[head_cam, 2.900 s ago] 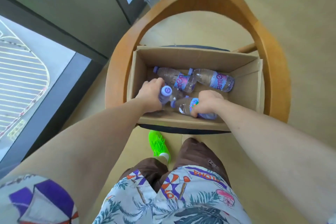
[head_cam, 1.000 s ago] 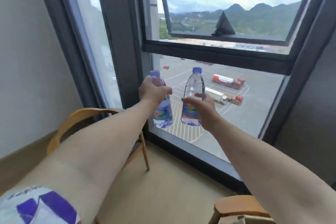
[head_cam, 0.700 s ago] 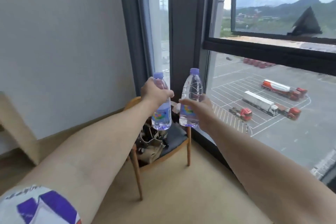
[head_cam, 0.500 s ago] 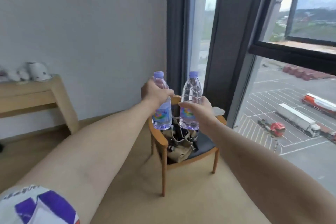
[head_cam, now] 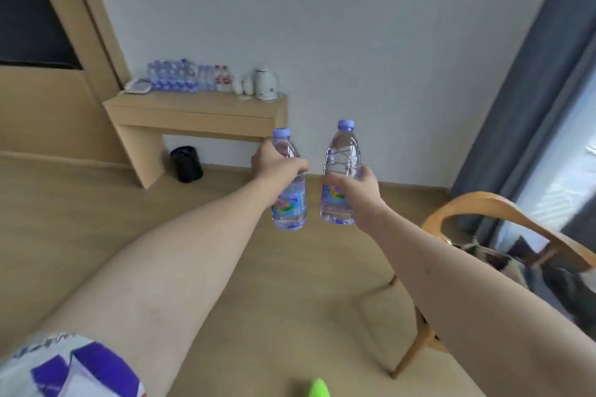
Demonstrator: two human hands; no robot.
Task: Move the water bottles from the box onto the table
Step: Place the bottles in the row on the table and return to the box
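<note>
My left hand grips a clear water bottle with a purple cap and a colourful label, held upright in the air. My right hand grips a second, like bottle upright beside it, a small gap between the two. Across the room a light wooden table stands against the wall. A row of several water bottles stands on its top at the back. The box is out of view.
On the table also stand a white kettle, small white cups and a white phone. A black bin sits under the table. A wooden chair with a bag is at the right, beside a grey curtain.
My view has swung left from the window and the chair to the wall with the table. Both hands still hold their bottles upright in front of me.
</note>
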